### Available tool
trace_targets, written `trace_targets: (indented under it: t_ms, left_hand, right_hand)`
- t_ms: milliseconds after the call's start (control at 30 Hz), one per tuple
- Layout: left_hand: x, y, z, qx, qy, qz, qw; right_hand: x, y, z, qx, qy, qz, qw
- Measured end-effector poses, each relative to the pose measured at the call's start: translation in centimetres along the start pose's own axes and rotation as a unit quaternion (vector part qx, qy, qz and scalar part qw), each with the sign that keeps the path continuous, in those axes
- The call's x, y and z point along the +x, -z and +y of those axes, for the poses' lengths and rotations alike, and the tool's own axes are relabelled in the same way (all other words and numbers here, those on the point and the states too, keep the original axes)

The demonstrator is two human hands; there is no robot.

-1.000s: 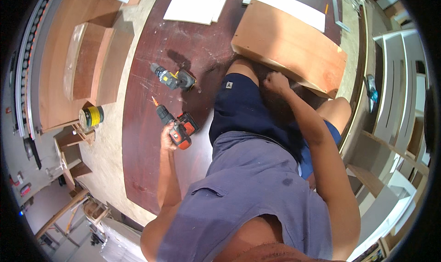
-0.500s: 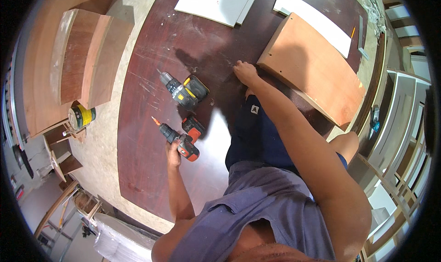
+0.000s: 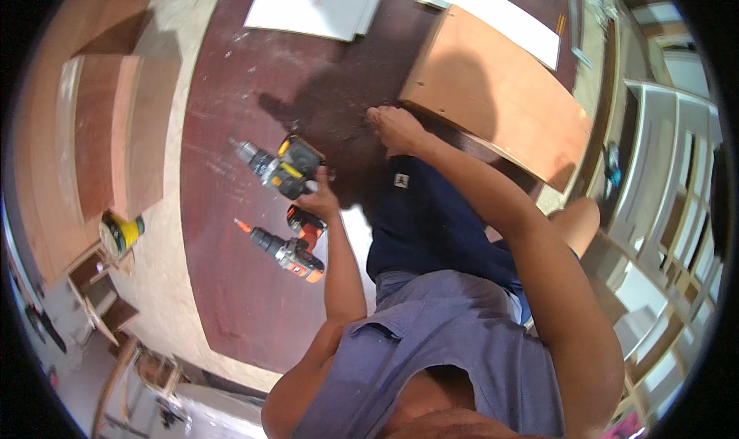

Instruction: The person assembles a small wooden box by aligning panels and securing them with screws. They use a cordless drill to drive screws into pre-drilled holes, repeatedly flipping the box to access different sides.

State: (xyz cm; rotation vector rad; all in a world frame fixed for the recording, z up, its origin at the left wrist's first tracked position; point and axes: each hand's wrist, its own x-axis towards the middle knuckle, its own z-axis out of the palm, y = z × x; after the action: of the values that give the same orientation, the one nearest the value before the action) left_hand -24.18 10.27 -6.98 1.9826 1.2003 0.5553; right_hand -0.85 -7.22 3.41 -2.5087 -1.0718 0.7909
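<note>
My left hand (image 3: 319, 199) is closed at the rear of a yellow and black cordless drill (image 3: 282, 174), which lies on the dark red-brown table. An orange and black cordless drill (image 3: 291, 254) with an orange-tipped bit lies just nearer to me, apart from the hand. My right hand (image 3: 397, 129) has its fingers curled together in front of my dark shorts, close to the near left corner of a light wooden panel box (image 3: 500, 92). Whatever those fingers may hold is too small to make out.
White boards (image 3: 315, 8) lie at the far side of the table (image 3: 223, 300), with another white panel (image 3: 493, 15) behind the wooden box. Two pencils (image 3: 561, 25) are at the far right. Curved wooden pieces (image 3: 119, 139) and a yellow-labelled can (image 3: 121, 233) stand on the left.
My left hand has left the orange drill and moved away from me onto the yellow and black one. My right hand stays curled near the box. The whole view has shifted slightly.
</note>
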Motion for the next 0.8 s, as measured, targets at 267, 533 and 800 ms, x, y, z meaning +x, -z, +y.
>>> trace_targets:
  t_ms: [267,533,800]
  left_hand:
    - [7.9,-0.6,3.3,-0.222,-0.047,0.056,0.972]
    - [-1.9,8.6,22.5,-0.170,-0.149,-0.312,0.923]
    - [-11.5,4.1,34.0,0.014,-0.360,-0.552,0.752]
  right_hand:
    - [-21.0,0.0,4.3,0.534,-0.209,0.170,0.802]
    - [-24.2,-2.0,6.9,0.807,-0.215,0.273,0.478]
    - [-23.7,-3.4,10.8,0.912,-0.101,0.303,0.258]
